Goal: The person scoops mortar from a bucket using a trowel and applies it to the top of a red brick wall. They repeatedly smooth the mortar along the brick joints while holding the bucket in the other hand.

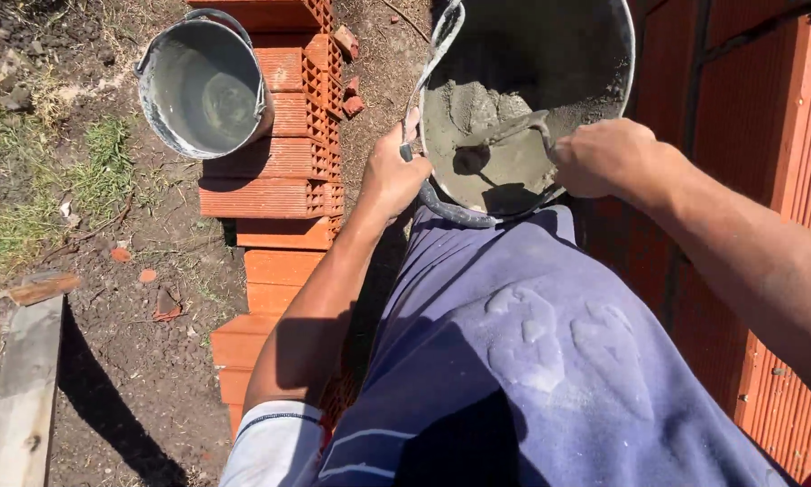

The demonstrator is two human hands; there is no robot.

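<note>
1. Two bare hands work at a mortar bucket (604, 54) at the far right of the scene, resting against the person's blue-clad knee (513, 307).
2. Left hand (389, 176) has its grip closed around the bucket's handle (428, 68) at the near left rim.
3. Right hand (608, 158) has its grip wrapped tight on a trowel (504, 135), whose blade lies in the wet grey mortar (477, 108) inside the bucket.
4. To the left, a second metal bucket (202, 86) sits on a stack of red hollow bricks (288, 171) running from near to far across bare soil.
5. At right rises a red brick wall (766, 135); a wooden plank (22, 388) lies at near left.
</note>
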